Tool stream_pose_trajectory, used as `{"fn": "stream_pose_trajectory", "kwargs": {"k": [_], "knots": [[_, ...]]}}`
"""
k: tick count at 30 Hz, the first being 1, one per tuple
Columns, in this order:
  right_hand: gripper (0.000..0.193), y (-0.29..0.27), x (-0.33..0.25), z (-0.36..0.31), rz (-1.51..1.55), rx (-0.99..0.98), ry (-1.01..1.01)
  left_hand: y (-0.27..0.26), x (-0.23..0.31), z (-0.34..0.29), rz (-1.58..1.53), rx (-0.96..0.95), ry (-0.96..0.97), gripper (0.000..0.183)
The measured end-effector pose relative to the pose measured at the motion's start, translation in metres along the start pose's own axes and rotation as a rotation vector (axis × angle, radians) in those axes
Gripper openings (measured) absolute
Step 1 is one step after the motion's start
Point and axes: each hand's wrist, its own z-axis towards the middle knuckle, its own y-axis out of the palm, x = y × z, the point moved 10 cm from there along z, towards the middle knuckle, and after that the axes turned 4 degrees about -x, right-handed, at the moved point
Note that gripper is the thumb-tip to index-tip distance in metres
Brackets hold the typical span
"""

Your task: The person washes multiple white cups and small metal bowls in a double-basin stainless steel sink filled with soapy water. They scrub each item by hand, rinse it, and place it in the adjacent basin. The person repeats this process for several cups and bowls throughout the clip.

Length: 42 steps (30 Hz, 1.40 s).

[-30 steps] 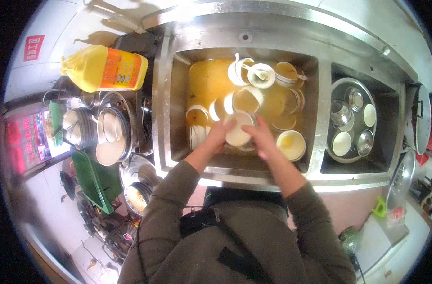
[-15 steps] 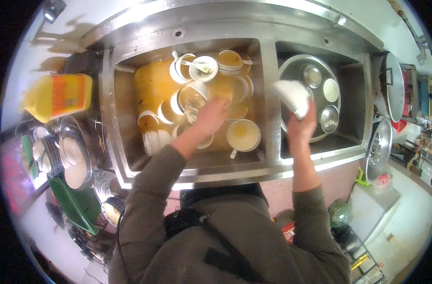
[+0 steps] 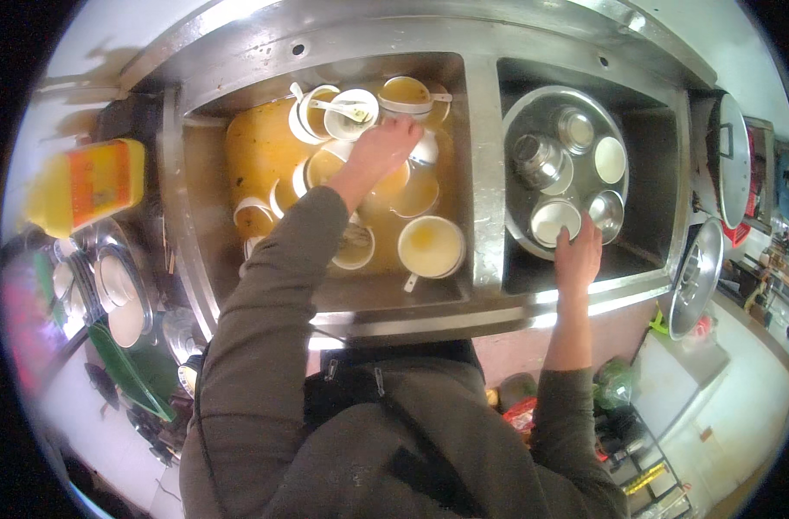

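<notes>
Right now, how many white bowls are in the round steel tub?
3 white bowls: one by the right hand, one at the tub's right side, one partly under a silver metal cup. Stacking may hide more.

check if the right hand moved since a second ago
Yes, rightward: the right hand, left of the steel divider a second ago, is now right of it, at a white bowl.
</notes>
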Motion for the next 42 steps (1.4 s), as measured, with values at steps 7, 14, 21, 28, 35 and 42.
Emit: {"fn": "stream_pose_trajectory", "kwargs": {"k": [7, 14, 21, 28, 35, 42], "knots": [[0.032, 0.060, -0.291, -0.144, 0.502, -0.674, -0.776, -0.052, -0.100, -0.103, -0.588, 0.423, -0.541, 0.060], [0.033, 0.168, -0.413, -0.178, 0.190, -0.615, -1.131, 0.003, -0.169, -0.281, -1.322, 0.469, -0.963, 0.054], [0.041, 0.145, -0.403, -0.155, 0.830, -0.898, -0.599, 0.046, -0.175, -0.336, -0.923, 0.290, -1.035, 0.071], [0.051, 0.099, -0.413, -0.180, 1.232, -0.987, -0.059, 0.072, -0.116, -0.281, -1.545, 0.201, -0.882, 0.071], [0.050, 0.058, -0.422, -0.218, 0.630, -0.376, -1.253, 0.090, -0.113, -0.243, -1.673, -0.192, -0.568, 0.058], [0.036, 0.099, -0.365, -0.107, 0.595, -0.859, -0.474, 0.132, -0.103, -0.267, -1.921, -0.438, -0.778, 0.043]]}}
